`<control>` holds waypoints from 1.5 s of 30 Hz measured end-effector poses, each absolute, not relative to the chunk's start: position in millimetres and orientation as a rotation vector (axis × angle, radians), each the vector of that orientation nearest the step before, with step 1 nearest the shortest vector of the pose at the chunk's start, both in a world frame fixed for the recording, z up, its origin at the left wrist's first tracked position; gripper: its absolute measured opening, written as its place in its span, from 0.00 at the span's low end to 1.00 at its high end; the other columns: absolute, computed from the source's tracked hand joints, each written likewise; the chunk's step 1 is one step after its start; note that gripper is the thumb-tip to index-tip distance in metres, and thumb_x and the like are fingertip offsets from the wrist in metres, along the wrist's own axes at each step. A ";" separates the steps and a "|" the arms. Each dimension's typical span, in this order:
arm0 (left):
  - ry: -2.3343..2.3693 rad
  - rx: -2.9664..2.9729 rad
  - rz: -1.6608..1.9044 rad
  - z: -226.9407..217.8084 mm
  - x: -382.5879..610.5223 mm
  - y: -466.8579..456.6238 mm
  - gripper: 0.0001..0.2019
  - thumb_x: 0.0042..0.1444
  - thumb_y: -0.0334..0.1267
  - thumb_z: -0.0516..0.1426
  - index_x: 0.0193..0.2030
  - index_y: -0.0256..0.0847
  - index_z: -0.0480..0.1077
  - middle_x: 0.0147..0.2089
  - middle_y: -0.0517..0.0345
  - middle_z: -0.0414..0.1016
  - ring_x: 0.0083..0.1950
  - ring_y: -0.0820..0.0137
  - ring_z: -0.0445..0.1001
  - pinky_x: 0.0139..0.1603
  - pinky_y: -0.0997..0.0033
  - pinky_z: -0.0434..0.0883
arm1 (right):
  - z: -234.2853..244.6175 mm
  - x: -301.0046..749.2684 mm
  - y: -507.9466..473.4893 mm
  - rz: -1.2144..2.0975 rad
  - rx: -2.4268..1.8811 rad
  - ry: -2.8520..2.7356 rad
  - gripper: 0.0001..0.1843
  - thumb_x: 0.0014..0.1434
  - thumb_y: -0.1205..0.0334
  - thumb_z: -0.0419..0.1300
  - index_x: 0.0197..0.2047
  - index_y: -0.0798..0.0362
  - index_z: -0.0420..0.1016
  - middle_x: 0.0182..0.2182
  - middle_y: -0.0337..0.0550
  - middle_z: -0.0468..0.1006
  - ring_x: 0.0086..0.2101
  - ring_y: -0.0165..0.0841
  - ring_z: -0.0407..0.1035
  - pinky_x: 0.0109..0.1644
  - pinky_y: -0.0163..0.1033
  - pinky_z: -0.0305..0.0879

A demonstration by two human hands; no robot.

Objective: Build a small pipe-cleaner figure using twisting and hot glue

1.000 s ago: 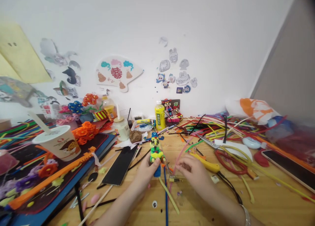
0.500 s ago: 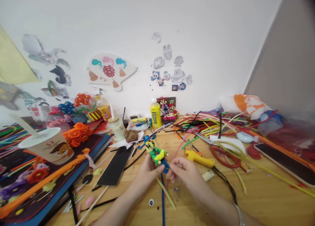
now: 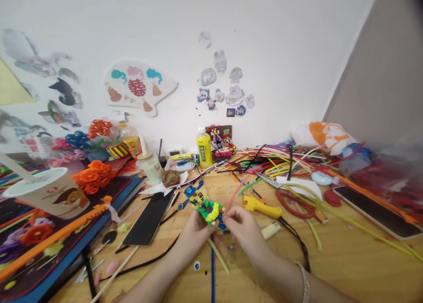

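A small pipe-cleaner figure point(image 3: 211, 212) with a blue hat, yellow face with black marks, and green and yellow body is held tilted over the wooden table. My left hand point(image 3: 194, 230) is closed around its lower left side. At the figure's blue lower right edge, the fingertips of my right hand point(image 3: 243, 226) are pinched together; what lies between them is too small to make out. Below the hands, a blue pipe cleaner point(image 3: 213, 267) runs toward the near edge, beside a short pale yellow strip point(image 3: 220, 256).
Right of my hands lie a yellow glue gun point(image 3: 262, 206) with its cord, scissors point(image 3: 297, 201) and a phone point(image 3: 373, 210). A black slab point(image 3: 147, 219) and a paper cup point(image 3: 49, 195) are at left. Behind stand a yellow bottle point(image 3: 204, 149) and a pipe-cleaner heap point(image 3: 274, 160).
The figure has tilted further to the left in my left hand. My right fingertips have moved up along its right side. The whole view has shifted slightly.
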State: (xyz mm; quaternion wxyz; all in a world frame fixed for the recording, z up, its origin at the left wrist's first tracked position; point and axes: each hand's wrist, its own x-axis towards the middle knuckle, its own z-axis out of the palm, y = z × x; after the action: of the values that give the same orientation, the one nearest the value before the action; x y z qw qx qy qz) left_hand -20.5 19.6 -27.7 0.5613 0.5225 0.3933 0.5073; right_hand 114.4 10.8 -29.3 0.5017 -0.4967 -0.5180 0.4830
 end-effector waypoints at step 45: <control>0.689 1.208 0.967 -11.0 -38.1 17.6 0.18 0.44 0.36 0.63 0.44 0.40 0.71 0.47 0.51 0.75 0.51 0.61 0.69 0.56 0.60 0.57 | -36.6 121.8 -3.3 0.025 -0.858 -1.886 0.05 0.56 0.68 0.54 0.36 0.53 0.70 0.29 0.45 0.72 0.33 0.35 0.68 0.33 0.39 0.66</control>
State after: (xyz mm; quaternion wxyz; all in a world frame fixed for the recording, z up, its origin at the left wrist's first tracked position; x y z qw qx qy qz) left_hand -38.1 17.6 -11.0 0.6623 0.5343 0.3050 0.4277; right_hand 121.8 -3.3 -36.6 0.5094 -0.3564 -0.7832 0.0105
